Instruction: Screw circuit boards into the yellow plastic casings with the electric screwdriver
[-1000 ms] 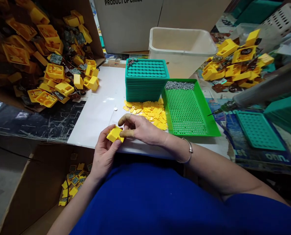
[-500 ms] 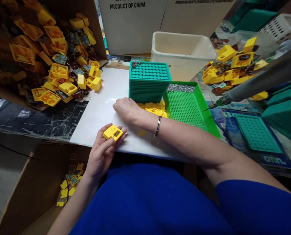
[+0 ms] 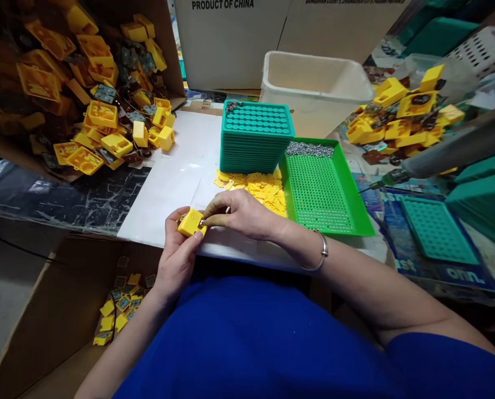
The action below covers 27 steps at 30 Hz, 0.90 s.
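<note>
My left hand point(image 3: 179, 249) grips a small yellow plastic sound box point(image 3: 191, 221) with round speaker holes and an opened compartment. The box is held above the front of a white board point(image 3: 147, 208). My right hand point(image 3: 241, 213) is closed in a pinch, its thumb and index fingertips right at the compartment. A shiny silver piece shows at those fingertips; whether it is pinched or sits in the compartment I cannot tell. Behind my right hand lies a pile of flat yellow covers point(image 3: 268, 191), in front of a stack of teal trays point(image 3: 255, 147).
A green tray point(image 3: 324, 188) holds small silver parts. Behind it stands a translucent bin point(image 3: 314, 94). An electric screwdriver point(image 3: 422, 160) points in from the right. Cartons of yellow housings stand at left point(image 3: 101, 113) and below left point(image 3: 124, 302). A teal tray point(image 3: 438, 230) lies at right.
My right hand has come from the far side of the board back to the yellow box, uncovering the pile of yellow covers. My left hand keeps its hold on the box, almost in place.
</note>
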Tool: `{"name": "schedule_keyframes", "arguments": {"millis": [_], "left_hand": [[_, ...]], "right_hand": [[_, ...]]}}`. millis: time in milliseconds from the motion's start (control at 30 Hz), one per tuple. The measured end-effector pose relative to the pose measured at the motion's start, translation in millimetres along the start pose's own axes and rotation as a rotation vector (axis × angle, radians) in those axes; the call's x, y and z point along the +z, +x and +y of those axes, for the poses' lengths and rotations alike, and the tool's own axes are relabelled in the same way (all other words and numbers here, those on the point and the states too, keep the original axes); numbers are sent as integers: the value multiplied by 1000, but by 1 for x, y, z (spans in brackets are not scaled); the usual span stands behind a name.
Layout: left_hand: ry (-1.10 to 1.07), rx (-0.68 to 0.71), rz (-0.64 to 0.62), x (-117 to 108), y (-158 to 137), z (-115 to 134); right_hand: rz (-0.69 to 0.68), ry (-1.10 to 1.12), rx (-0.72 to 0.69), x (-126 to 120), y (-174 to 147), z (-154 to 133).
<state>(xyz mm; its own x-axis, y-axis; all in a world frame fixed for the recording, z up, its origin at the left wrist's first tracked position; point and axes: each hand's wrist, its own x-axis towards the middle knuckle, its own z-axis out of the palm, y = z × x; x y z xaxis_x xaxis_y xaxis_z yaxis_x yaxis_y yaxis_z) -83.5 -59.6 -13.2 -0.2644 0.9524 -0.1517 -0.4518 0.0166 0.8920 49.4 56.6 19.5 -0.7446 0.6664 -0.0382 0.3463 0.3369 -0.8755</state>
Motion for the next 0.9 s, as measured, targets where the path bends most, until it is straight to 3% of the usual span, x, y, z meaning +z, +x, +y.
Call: {"name": "schedule_keyframes", "arguments": {"millis": [233,333,433,500,733,900], "left_hand": [[92,16,-62,0,-2,-5],[45,-11,-80,-1,-2,-3],[-7,-54,-132,-1,0,2],[-57,-78,-121,0,3,6],[-318,-151,54,17,15,18],[-178,-190,-20,13,15,23]], "right_hand": [[5,-345,-13,5,-2,-10],[23,-289,90,3,2,-9],[-88,-179,200,-2,10,-5],[-140,-160,201,-3,13,-3],[134,-13,-136,18,-3,8],[139,-249,-356,6,-17,17]]}}
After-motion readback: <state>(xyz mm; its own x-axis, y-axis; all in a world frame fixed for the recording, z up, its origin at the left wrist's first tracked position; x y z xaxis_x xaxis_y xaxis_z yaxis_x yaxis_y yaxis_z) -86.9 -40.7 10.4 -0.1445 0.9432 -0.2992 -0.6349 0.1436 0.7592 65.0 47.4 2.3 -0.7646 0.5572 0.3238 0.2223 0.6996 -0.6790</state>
